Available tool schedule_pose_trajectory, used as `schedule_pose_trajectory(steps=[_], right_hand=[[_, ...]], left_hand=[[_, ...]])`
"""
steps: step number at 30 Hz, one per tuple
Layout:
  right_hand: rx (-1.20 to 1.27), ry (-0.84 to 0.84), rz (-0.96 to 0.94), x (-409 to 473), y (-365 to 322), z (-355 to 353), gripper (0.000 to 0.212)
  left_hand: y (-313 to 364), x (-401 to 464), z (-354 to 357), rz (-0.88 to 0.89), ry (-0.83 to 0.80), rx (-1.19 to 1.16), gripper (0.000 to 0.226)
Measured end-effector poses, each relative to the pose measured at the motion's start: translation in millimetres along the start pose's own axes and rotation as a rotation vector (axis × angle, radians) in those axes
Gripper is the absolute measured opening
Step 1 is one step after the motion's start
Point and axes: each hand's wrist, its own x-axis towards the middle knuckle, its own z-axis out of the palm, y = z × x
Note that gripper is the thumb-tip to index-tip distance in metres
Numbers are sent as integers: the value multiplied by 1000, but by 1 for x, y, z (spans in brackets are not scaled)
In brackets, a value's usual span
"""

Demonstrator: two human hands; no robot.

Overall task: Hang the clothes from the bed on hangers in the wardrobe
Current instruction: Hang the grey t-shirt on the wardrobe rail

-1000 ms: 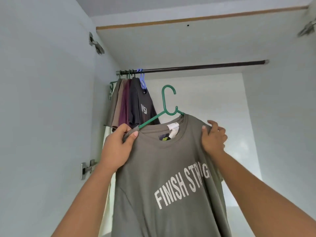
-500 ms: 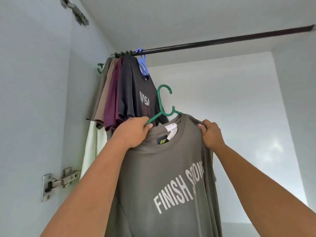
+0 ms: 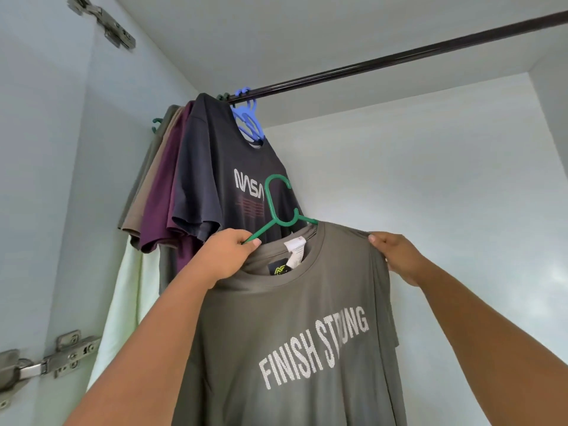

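Note:
An olive grey T-shirt (image 3: pixel 292 333) printed "FINISH STRONG" hangs on a green plastic hanger (image 3: pixel 278 207), held up inside the wardrobe below the dark rail (image 3: pixel 399 58). My left hand (image 3: pixel 227 253) grips the hanger's left arm together with the shirt's shoulder. My right hand (image 3: pixel 396 255) pinches the shirt's right shoulder. The hanger's hook is free, well below the rail and in front of a dark NASA T-shirt (image 3: pixel 227 176).
Several shirts hang bunched at the rail's left end, among them a purple shirt (image 3: pixel 163 195) and a blue hanger (image 3: pixel 247 118). A pale green cloth (image 3: pixel 123 302) hangs beneath. Door hinges (image 3: pixel 58 358) sit on the left panel. The rail runs bare to the right.
The camera has tilted up and come closer to the rail. Both hands have lifted the shirt and hanger slightly nearer the hanging clothes; grips unchanged.

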Motion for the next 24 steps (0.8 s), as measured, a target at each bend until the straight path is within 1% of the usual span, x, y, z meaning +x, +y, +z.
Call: schedule_pose_trajectory(steps=[1,4,6,7,9,10,11,12,14,15,16,17,18,20,21,22,23,24], right_hand=[[25,34,-15,5,1,-1,27],[111,82,19,15,-3,0,24],[68,80,23,25,-4,-1,25],[46,85,28,30,-3,-1,26],[18,115,60,38,2,-1,29],[-56,143,53,41,4,1,32],[-166,203,28,45,5,5,37],[-257,310,-19,47,5,10,40],[-238,586,-141,40,-12,27,37],[-189,724,-229,33,-25,36,36],[-152,810,-366,27,-40,44,35],[-124,799,-524,21,-55,53,33],[-117,699,-668,16,-69,61,32],[-194,380,-843,10,-91,83,40],[-305,268,-890,11,-100,93,49],[-444,221,-925,16,-109,103,55],[-569,242,-956,23,-117,111,55],[-649,298,-983,31,-125,118,48]], left_hand=[[1,3,-1,-7,5,-37,34],[10,7,-3,-8,58,-74,31],[18,9,-6,-18,69,-61,29],[22,11,-7,-28,66,-27,30],[29,13,-8,-37,96,126,31],[33,15,-9,-38,129,198,31],[38,17,-10,-38,155,230,30],[43,19,-11,-35,164,241,30],[58,27,-18,-27,180,283,30],[66,35,-23,-17,196,332,29],[74,46,-30,1,218,396,30],[83,57,-38,14,237,456,33],[90,71,-45,19,246,507,36],[105,99,-57,17,236,574,39],[112,111,-63,8,212,612,39],[119,122,-68,-12,177,656,38],[125,131,-73,-34,147,694,38],[130,139,-77,-55,134,724,39]])
